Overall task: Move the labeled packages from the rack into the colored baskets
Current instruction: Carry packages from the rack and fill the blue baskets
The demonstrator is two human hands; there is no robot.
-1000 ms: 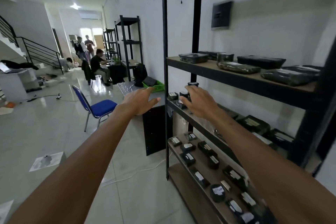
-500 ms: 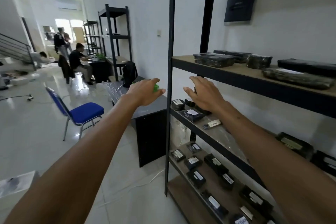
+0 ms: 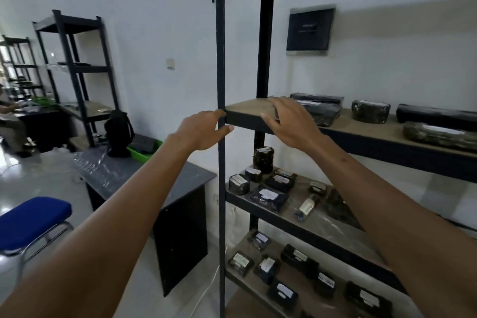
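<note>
Rack: a dark metal rack [image 3: 220, 188] with wooden boards is seen at the right, and three loaded shelves are shown.
Flat package: a black-wrapped flat package [image 3: 324, 113] is laid on the upper shelf, just past the right hand; its long axis is set along the shelf, left to right.
Long package: a long black package [image 3: 436, 114] is laid farther right on the same board, also lengthwise along it.
Bottle-shaped package: this one [image 3: 306, 207] is laid on its side on the middle shelf, with its long axis run front to back.
Labels: white labels are borne by the small packages [image 3: 268, 196]; the writing is too blurred to be read.
Left hand: the left hand [image 3: 204, 129] is raised at the front post with its fingers loosely spread and nothing held; contact with the post cannot be told.
Right hand: the right hand [image 3: 289, 121] is held palm down over the upper shelf's front corner, fingers straight and slightly apart, nothing gripped.
Green basket: a green basket [image 3: 144, 154] is set on the dark desk [image 3: 154, 178], left of the rack.
Wall panel: faint writing is carried by the wall panel [image 3: 309, 29], but it is unreadable.
</note>
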